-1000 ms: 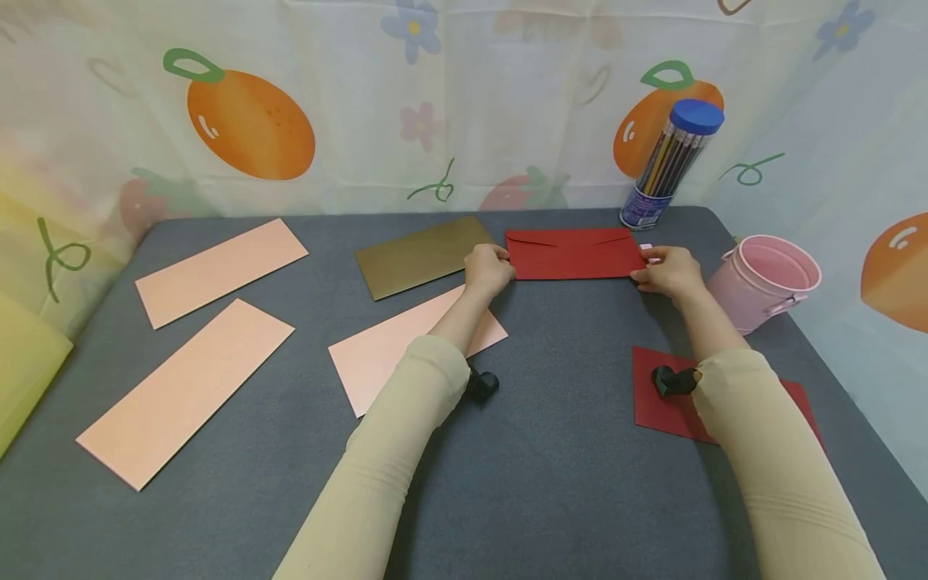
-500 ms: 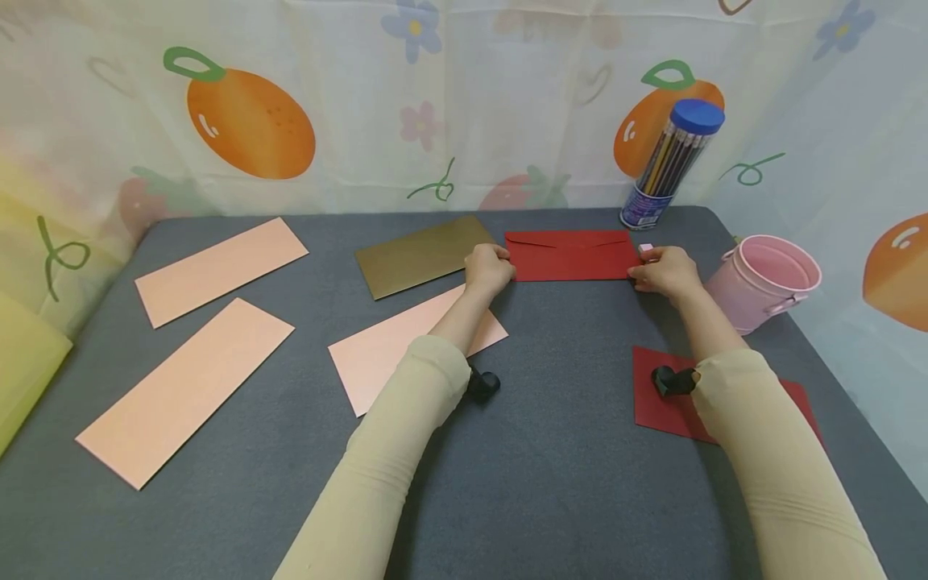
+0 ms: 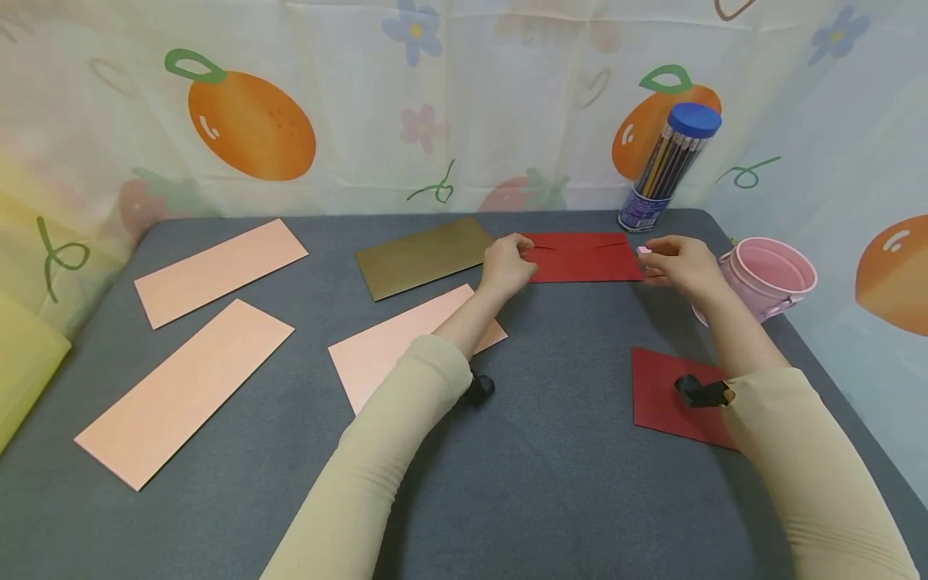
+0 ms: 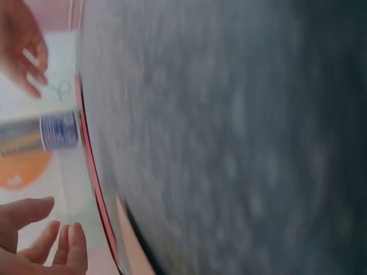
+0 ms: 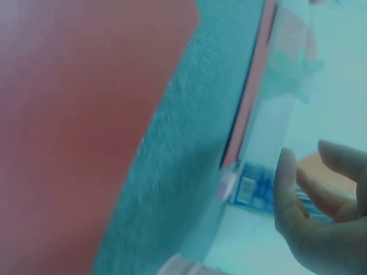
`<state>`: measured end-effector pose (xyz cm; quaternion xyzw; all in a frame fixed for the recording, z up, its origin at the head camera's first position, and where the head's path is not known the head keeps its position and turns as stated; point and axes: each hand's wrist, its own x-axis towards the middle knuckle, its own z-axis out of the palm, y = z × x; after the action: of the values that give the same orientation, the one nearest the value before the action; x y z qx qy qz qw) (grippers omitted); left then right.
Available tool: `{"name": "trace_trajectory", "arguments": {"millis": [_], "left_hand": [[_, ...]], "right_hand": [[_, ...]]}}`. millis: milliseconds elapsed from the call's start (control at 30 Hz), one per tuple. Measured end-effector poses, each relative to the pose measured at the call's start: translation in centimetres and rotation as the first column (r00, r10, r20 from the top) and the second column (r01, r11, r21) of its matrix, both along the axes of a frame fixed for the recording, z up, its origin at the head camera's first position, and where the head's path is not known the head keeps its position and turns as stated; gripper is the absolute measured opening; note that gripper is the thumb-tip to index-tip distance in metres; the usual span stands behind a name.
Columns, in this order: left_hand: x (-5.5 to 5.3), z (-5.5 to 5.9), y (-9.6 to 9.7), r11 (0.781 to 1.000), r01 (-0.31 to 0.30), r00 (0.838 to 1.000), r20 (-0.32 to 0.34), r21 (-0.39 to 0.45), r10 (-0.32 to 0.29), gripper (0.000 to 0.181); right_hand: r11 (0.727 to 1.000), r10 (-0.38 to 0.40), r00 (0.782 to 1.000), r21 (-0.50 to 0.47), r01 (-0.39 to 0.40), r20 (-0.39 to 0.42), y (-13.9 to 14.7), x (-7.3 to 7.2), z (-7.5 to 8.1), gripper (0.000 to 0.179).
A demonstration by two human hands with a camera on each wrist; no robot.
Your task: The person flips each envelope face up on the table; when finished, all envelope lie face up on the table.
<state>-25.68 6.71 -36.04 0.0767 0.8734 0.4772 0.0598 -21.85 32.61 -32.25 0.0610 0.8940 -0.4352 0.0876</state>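
A red envelope (image 3: 583,258) lies flap side up at the back of the table. Over its left end hovers my left hand (image 3: 507,264), its fingers loosely bent and parted; the left wrist view shows that hand's fingers (image 4: 71,249) apart from the envelope. To the right of the envelope, my right hand (image 3: 684,264) is raised with thumb and fingers spread, holding nothing. A small pale pink block (image 3: 643,251) sits by the envelope's right end, partly behind that hand. A second red envelope (image 3: 677,403) lies under my right forearm.
A gold envelope (image 3: 420,256) and a pink one (image 3: 395,342) lie left of centre. Two peach envelopes (image 3: 221,272) are farther left. A clear tub of pencils (image 3: 663,165) with a blue lid stands at the back right, near a pink bucket (image 3: 768,278).
Both hands have let go of the red envelope's ends and lifted. The left hand has shifted slightly right, the right hand slightly right and away. The envelope stays in place.
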Motion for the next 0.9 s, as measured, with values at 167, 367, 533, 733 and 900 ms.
{"name": "trace_trajectory", "arguments": {"millis": [167,367,533,733,900], "left_hand": [[1.5,0.4,2.0,0.993,0.116,0.993,-0.022,0.020,-0.116,0.037],[3.7,0.8,4.2,0.953,0.303,0.953,-0.002,0.008,-0.303,0.041],[5.3,0.8,5.9,0.897,0.438,0.899,0.035,-0.056,-0.436,0.045],[6.5,0.5,7.6,0.830,0.551,0.835,0.070,-0.089,-0.546,0.051],[7.3,0.4,8.7,0.801,0.585,0.811,0.089,-0.129,-0.578,0.054]], "right_hand": [[0.995,0.085,0.996,0.054,-0.086,0.012,1.0,1.4,0.7,0.060],[0.961,0.203,0.978,0.178,-0.210,0.055,2.5,3.6,1.2,0.061],[0.940,0.298,0.953,0.159,-0.302,0.048,4.5,5.7,1.0,0.052],[0.928,0.343,0.939,0.148,-0.343,0.024,7.9,8.3,0.1,0.047],[0.935,0.308,0.951,0.174,-0.308,0.028,10.7,9.9,-0.5,0.048]]}}
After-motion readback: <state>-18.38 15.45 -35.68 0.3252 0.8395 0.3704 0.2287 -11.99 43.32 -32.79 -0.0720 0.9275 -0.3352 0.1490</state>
